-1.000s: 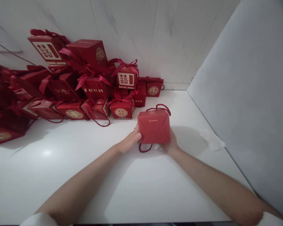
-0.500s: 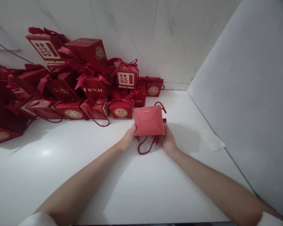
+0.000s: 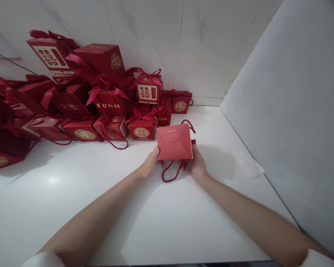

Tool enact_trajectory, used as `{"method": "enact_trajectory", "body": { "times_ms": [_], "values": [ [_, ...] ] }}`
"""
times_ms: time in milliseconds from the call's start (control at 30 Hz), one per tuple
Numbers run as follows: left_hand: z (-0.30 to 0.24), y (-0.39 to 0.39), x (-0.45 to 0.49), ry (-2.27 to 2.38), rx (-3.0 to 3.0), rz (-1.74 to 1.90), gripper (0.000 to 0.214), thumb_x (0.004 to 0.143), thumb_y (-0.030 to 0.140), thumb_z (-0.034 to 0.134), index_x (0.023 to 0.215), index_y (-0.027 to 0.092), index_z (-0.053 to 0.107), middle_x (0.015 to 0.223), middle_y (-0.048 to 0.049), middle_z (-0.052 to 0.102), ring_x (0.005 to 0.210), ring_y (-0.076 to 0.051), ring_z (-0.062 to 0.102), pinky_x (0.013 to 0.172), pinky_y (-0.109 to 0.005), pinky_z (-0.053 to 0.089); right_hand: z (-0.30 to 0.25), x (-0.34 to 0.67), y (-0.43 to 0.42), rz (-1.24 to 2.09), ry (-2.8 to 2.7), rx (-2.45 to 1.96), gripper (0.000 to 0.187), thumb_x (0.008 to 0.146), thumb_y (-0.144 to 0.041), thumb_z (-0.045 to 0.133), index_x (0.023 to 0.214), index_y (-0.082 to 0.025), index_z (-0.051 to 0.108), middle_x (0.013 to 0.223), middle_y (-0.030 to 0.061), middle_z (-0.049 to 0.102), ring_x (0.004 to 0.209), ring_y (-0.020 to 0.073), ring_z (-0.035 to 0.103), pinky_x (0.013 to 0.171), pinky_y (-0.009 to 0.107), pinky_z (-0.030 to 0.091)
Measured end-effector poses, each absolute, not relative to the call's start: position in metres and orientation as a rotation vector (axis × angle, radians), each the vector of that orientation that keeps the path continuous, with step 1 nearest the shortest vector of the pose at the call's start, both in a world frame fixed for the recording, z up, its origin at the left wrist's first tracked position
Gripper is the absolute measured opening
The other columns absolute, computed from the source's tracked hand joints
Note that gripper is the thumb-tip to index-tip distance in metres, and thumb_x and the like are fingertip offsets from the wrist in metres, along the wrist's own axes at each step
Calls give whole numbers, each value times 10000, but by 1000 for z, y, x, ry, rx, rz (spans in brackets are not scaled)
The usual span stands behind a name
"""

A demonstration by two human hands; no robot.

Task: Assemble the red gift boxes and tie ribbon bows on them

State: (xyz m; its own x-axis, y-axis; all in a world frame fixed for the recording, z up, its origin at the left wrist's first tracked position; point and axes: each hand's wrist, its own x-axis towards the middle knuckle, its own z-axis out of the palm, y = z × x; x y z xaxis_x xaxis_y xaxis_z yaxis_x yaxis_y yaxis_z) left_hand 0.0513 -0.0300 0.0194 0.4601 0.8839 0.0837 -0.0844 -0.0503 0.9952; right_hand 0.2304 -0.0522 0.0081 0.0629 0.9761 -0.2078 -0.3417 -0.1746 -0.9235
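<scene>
Between my two hands is a small red gift box (image 3: 174, 142), its folded-flap face turned up toward me. My left hand (image 3: 151, 163) grips its left side, thumb along the edge and the other fingers hidden underneath. On the opposite side my right hand (image 3: 197, 165) holds the box, with fingertips partly showing below it. A dark red cord handle (image 3: 170, 181) hangs in a loop from the near side. Another loop of cord (image 3: 189, 125) sticks out at the far right corner.
Stacked red gift boxes (image 3: 85, 100) with ribbons fill the left and back of the white table (image 3: 156, 226). A tiled wall (image 3: 147, 35) rises behind. To the right stands a pale panel (image 3: 291, 111), with a whitish strip (image 3: 249, 165) lying near its foot.
The view has shifted very slightly, so everything appears a little further left. My hands keep the same hold on the gift box.
</scene>
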Motion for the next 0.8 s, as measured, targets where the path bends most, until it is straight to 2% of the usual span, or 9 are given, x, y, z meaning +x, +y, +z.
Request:
{"method": "enact_trajectory", "body": {
  "times_ms": [267, 567, 700, 800],
  "values": [
    [21, -32, 51, 726, 1424, 899, 864, 846, 812, 226, 1002, 103, 694, 933, -149, 698, 773, -236, 596, 548, -304, 427, 8, 231, -52, 1424, -781, -1125, 554, 823, -760, 429, 749, -226, 557, 499, 24, 617, 342, 173, 520, 361, 305, 352],
    [23, -33, 52, 736, 1433, 899, 880, 839, 817, 225, 976, 97, 713, 929, -155, 704, 718, -225, 585, 550, -317, 434, 11, 230, -53, 1414, -792, -1143, 558, 833, -747, 418, 722, -220, 565, 490, 29, 617, 340, 168, 522, 351, 295, 365],
    [25, -32, 53, 739, 1414, 907, 891, 826, 826, 251, 1044, 94, 709, 999, -169, 705, 758, -252, 601, 543, -330, 436, 11, 230, -52, 1402, -786, -1144, 567, 817, -766, 434, 711, -224, 562, 482, 26, 616, 338, 169, 518, 351, 299, 368],
    [26, -32, 54, 757, 1396, 904, 901, 811, 839, 263, 1016, 86, 713, 942, -172, 703, 736, -260, 597, 558, -352, 441, 10, 229, -52, 1408, -778, -1144, 571, 809, -774, 441, 715, -225, 569, 478, 24, 615, 334, 171, 517, 350, 301, 364]
  ]
}}
